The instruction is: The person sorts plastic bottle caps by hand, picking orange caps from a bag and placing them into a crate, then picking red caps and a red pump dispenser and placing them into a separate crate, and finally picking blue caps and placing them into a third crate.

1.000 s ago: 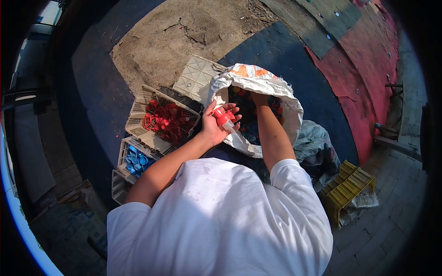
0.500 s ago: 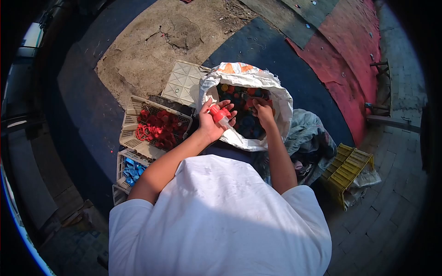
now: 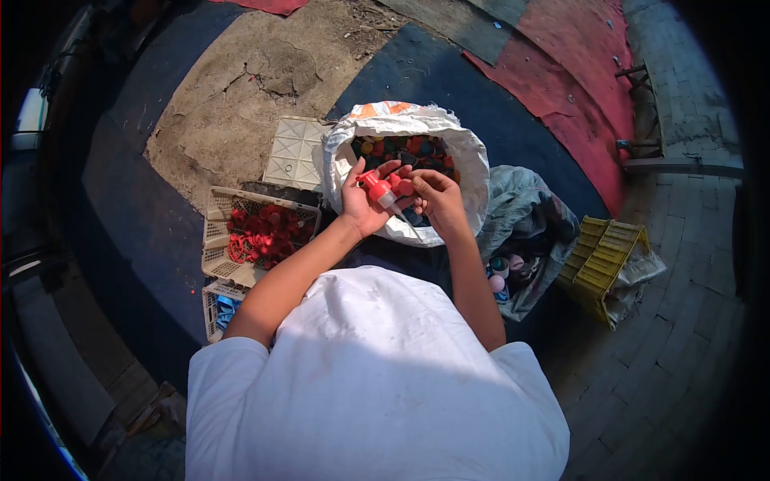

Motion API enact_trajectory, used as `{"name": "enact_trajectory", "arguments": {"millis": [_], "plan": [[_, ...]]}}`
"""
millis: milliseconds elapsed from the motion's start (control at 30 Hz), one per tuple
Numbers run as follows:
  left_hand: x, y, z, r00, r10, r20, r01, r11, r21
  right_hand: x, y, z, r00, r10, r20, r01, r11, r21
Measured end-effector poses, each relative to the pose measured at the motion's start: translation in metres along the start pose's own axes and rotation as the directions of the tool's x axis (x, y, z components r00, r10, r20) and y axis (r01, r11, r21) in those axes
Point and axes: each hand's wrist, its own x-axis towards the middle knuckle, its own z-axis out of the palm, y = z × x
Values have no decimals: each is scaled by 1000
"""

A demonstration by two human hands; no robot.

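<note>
A white woven sack (image 3: 469, 154) stands open in front of me, with mixed coloured caps (image 3: 417, 146) inside. Over its near part, my left hand (image 3: 365, 207) is palm up, its fingers curled around a red pump top (image 3: 378, 188) with a clear part and thin tube, and other red pieces. My right hand (image 3: 439, 200) is beside it, thumb and fingers pinched on a red cap (image 3: 405, 187) at the left hand's fingertips.
Left of the sack, a beige crate (image 3: 215, 258) holds red caps, and another crate (image 3: 210, 311) holds blue ones. A pale lid (image 3: 297, 152) lies behind. At right are a grey plastic bag (image 3: 513, 188) and a yellow crate (image 3: 601, 260).
My right hand has come up out of the sack and moved left to my left hand, now with a red cap in its fingers. The whole view has shifted slightly.
</note>
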Motion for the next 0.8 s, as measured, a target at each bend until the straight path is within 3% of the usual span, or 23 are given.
{"name": "enact_trajectory", "arguments": {"millis": [167, 333, 467, 633, 733, 800], "plan": [[-1, -2, -2, 997, -1, -81, -1, 1000, -22, -2, 2, 6, 980, -158, -120, 153, 987, -49], [0, -2, -6, 999, -1, -55, -4, 995, -103, 3, 5, -12, 943, -229, -243, 216, 973, -77], [-1, -1, -8, 1000, 10, -22, -13, 991, -132, 11, 12, -36, 937, -141, -318, 106, 986, -126], [2, -2, -17, 999, 0, -47, -5, 995, -102, 17, 19, -32, 990, -15, -142, 33, 992, 124], [2, -1, -17, 997, 26, -67, -32, 995, -98, 19, 18, -45, 972, 2, -234, -21, 997, -80], [2, 0, -15, 997, 46, -69, -53, 993, -106, 23, 17, -54, 951, -22, -310, -174, 789, -590]]}}
